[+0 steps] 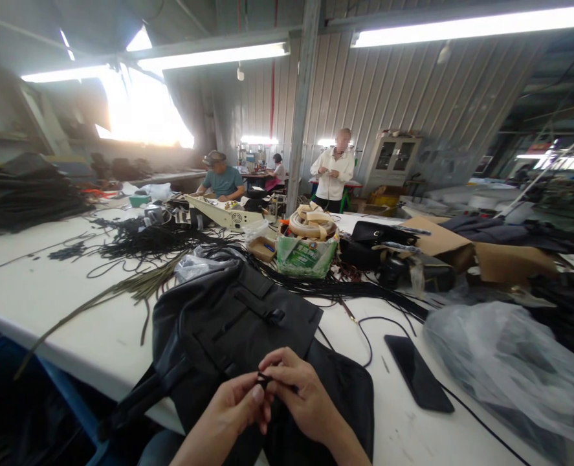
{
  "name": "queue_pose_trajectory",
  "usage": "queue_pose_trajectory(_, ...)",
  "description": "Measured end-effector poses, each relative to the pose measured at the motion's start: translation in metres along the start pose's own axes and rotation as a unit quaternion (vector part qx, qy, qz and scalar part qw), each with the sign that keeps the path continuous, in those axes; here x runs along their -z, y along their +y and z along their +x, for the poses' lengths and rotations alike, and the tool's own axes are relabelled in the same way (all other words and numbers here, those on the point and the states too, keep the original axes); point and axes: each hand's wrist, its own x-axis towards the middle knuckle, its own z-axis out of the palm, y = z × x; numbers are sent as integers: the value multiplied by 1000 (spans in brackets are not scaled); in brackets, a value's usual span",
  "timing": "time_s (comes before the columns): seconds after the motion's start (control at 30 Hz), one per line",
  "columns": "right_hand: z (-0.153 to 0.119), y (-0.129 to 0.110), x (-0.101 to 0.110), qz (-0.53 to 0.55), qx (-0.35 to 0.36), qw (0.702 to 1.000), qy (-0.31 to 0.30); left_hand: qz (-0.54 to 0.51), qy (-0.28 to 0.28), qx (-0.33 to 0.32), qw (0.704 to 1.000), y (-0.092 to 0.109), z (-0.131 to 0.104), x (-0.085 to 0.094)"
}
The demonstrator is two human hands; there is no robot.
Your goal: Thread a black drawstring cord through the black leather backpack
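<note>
Both of my hands meet over a black bag (219, 310) that lies on the white table (97, 323). Between the fingertips is a small black piece (264, 380), perhaps a strap end or buckle; its shape is too small to tell. My left hand (241, 404) pinches it from the left, thumb and forefinger pressed together. From the right, my right hand (299, 391) pinches the same piece with curled fingers. The bag's lower part continues beneath both wrists, and its flap spreads to the right.
A black phone (417, 374) and a clear plastic bag (514, 362) lie at the right. Behind the black bag are a green box (307, 255), black cords (141, 239) and cardboard (510, 262). Two people (222, 181) (334, 171) are beyond the table, another farther back.
</note>
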Motion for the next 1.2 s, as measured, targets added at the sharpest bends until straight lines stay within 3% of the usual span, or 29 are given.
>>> queue_pose_trajectory(0.17, -1, -1, -1, 12, 7, 1000, -20, 123, -67, 25, 990, 16, -5, 10)
queue_pose_trajectory(0.3, 1, -3, 0, 59, 8, 998, 23, 90, -29, -5, 996, 19, -5, -1)
queue_pose_trajectory(0.43, 2, -3, 4, 117, -29, 986, 114, 4, 18, -14, 1000, 13, -5, -10)
queue_pose_trajectory(0.53, 2, 1, 9, 127, -78, 972, 181, -39, 47, -19, 998, 10, -6, -7)
queue_pose_trajectory(0.63, 3, 6, 11, 147, -112, 960, 210, -63, 66, -32, 995, 5, -4, 1)
queue_pose_trajectory(0.77, 3, 4, 6, 129, -80, 973, 174, -69, 69, -32, 995, -8, 4, 6)
queue_pose_trajectory(0.93, 3, -1, -3, 64, 3, 993, 100, -73, 65, -40, 994, -17, 8, -8)
queue_pose_trajectory(1.2, 3, -3, -2, 56, 1, 996, 71, -99, 52, -5, 994, -19, 4, -10)
